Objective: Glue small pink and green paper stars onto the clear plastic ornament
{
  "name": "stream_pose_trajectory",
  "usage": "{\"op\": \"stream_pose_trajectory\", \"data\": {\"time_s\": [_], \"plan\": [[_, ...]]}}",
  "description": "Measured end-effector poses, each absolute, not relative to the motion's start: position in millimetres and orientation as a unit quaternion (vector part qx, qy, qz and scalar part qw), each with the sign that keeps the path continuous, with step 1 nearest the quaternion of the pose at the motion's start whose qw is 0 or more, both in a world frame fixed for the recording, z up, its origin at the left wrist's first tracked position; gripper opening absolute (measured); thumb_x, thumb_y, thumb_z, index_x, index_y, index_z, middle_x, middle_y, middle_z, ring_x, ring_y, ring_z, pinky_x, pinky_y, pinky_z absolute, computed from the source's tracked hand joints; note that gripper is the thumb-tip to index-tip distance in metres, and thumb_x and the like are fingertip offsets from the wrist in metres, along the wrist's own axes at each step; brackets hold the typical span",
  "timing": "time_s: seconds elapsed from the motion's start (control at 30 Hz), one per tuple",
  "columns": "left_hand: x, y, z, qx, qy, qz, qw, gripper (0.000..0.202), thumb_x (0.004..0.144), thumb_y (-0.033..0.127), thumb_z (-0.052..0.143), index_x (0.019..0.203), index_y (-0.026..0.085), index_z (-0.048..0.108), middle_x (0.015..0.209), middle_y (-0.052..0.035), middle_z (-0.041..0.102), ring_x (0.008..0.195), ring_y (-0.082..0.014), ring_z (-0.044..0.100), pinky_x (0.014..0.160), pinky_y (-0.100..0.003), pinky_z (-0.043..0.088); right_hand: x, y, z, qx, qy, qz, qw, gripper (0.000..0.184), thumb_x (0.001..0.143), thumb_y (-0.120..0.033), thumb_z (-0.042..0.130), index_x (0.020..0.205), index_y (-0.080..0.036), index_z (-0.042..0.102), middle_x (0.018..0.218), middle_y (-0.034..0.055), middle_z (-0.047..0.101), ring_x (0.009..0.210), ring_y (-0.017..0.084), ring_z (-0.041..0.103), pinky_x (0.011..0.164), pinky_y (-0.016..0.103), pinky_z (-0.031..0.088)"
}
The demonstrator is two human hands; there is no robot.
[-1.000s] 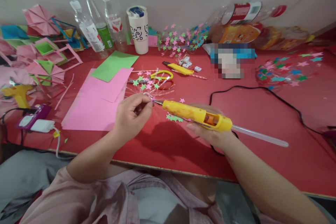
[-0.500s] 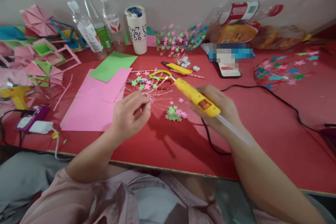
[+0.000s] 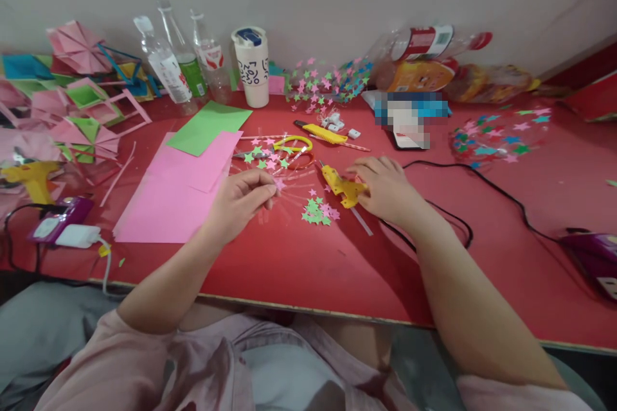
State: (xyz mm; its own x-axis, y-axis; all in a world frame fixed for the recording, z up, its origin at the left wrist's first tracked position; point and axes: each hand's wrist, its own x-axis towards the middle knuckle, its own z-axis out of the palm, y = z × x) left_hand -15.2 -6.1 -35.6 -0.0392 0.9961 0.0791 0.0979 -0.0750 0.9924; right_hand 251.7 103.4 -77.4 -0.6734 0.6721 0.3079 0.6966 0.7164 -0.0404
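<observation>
My left hand [image 3: 247,200] is closed in a pinch, with a small pink paper star [image 3: 279,185] at its fingertips. Around and behind those fingers spread clear plastic strips [image 3: 294,174], several bearing green and pink stars [image 3: 274,158]. A yellow hot glue gun [image 3: 343,186] lies on its side on the red table, a clear glue stick [image 3: 362,221] poking out of its back. My right hand [image 3: 388,189] is at its handle, fingers stretched out and apart. Between both hands sits a little pile of loose green and pink stars [image 3: 315,212].
Scissors [image 3: 295,140] and a yellow utility knife [image 3: 325,134] lie beyond the strips. Pink paper [image 3: 164,205] and green paper [image 3: 212,125] are left. A black cord [image 3: 511,189] crosses the right side. Bottles [image 3: 168,70] and a white tumbler [image 3: 251,70] line the wall.
The glue gun went from raised in my right hand down onto the table, and the right hand's fingers opened off it. The pink star now shows at my left fingertips.
</observation>
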Motion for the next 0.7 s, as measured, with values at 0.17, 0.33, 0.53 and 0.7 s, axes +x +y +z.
{"op": "stream_pose_trajectory", "data": {"time_s": [0.17, 0.33, 0.53, 0.7], "plan": [[-17.1, -6.8, -26.0, 0.489, 0.506, 0.493, 0.512, 0.008, 0.071, 0.019, 0.057, 0.063, 0.018, 0.058, 0.057, 0.0009, 0.058, 0.044, -0.0055, 0.048, 0.034, -0.014, 0.027, 204.7, 59.4, -36.3, -0.225, -0.899, -0.055, 0.371, 0.011, 0.084, -0.015, 0.055, 0.092, -0.023, 0.057, 0.089, 0.0036, 0.068, 0.088, 0.019, 0.060, 0.084, 0.037, 0.047], [-18.3, -10.0, -13.6, 0.455, 0.486, 0.458, 0.589, 0.006, 0.068, 0.019, 0.057, 0.063, 0.018, 0.058, 0.054, 0.0010, 0.056, 0.041, -0.0049, 0.044, 0.032, -0.014, 0.024, 170.1, 34.6, -18.2, -0.125, -0.899, -0.088, 0.411, 0.012, 0.084, -0.015, 0.059, 0.091, -0.025, 0.059, 0.087, 0.0005, 0.068, 0.083, 0.016, 0.058, 0.083, 0.033, 0.048], [-23.3, -14.3, -17.1, 0.440, 0.474, 0.433, 0.628, 0.008, 0.068, 0.020, 0.056, 0.060, 0.018, 0.057, 0.050, 0.0022, 0.052, 0.039, -0.0047, 0.039, 0.032, -0.016, 0.019, 158.5, 35.7, -24.6, -0.108, -0.897, -0.117, 0.411, 0.012, 0.084, -0.013, 0.060, 0.088, -0.025, 0.060, 0.085, -0.0002, 0.067, 0.080, 0.014, 0.056, 0.084, 0.032, 0.049], [-37.1, -14.4, -20.5, 0.508, 0.495, 0.437, 0.553, 0.014, 0.077, 0.023, 0.056, 0.063, 0.018, 0.059, 0.052, 0.0017, 0.053, 0.042, -0.0059, 0.039, 0.035, -0.018, 0.024, 152.6, 37.4, -21.7, -0.108, -0.894, -0.110, 0.421, 0.012, 0.084, -0.013, 0.061, 0.089, -0.023, 0.061, 0.083, 0.0009, 0.065, 0.081, 0.015, 0.056, 0.080, 0.032, 0.050]]}}
